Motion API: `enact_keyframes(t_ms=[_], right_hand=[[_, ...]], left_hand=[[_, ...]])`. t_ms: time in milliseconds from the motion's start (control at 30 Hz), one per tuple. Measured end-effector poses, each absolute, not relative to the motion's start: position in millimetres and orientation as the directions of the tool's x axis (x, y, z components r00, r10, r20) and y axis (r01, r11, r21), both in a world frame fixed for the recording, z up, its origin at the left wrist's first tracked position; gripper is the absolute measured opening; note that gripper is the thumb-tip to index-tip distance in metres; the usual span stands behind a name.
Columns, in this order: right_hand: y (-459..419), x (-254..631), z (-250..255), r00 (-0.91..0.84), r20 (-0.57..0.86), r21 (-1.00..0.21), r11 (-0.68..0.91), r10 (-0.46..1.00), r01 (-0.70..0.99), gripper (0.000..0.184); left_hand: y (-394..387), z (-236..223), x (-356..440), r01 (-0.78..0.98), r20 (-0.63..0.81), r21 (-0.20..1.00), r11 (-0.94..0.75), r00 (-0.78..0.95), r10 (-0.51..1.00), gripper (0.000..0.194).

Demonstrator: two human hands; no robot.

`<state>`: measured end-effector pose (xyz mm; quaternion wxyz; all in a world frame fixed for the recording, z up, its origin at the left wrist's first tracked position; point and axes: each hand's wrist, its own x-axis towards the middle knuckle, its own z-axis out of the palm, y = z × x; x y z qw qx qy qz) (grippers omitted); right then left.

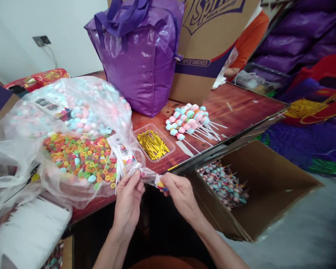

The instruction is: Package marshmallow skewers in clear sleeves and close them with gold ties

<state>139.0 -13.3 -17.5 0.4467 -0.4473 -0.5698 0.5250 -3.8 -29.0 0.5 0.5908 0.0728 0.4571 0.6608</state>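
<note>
My left hand and my right hand are both closed on a small clear candy packet, held between them just below the table's front edge. The left pinches the stick end, the right pinches the end with coloured candy. Right behind the packet lies a clear tray of gold twist ties. A pile of pastel marshmallow sticks rests further right on the table. A big clear bag of coloured ring candies sits to the left.
A brown wooden table carries a purple tote bag and a large cardboard carton. An open cardboard box with wrapped candy sticks stands on the floor at right. A person in an orange sleeve is behind the carton.
</note>
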Motion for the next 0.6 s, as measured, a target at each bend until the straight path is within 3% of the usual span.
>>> enact_keyframes(t_ms=[100,200,333,400,500,600], right_hand=[[-11,141,-21,-0.097,0.05,-0.996,0.056,0.994,0.062,0.047],[-7,145,-23,-0.11,0.049,-0.993,0.06,0.993,0.1,0.048],[12,160,-23,-0.043,0.161,-0.944,0.167,0.986,0.286,0.049],[32,172,-25,0.066,0.292,-0.851,0.228,0.954,0.473,0.045],[70,193,-32,0.167,0.487,-0.562,0.161,0.857,0.811,0.027],[102,207,-45,0.132,0.458,-0.351,0.042,0.879,0.936,0.014]], left_hand=[[-25,1,3,-0.685,-0.413,0.727,0.05,-0.378,0.829,0.033],[-22,0,11,-0.631,-0.364,0.776,0.006,-0.44,0.821,0.034],[-16,1,12,-0.631,-0.382,0.775,0.029,-0.432,0.817,0.035],[-12,3,10,-0.654,-0.395,0.756,0.013,-0.44,0.806,0.035],[-5,4,4,-0.667,-0.399,0.745,-0.027,-0.478,0.783,0.035],[-2,3,-2,-0.679,-0.43,0.733,-0.043,-0.511,0.744,0.038]])
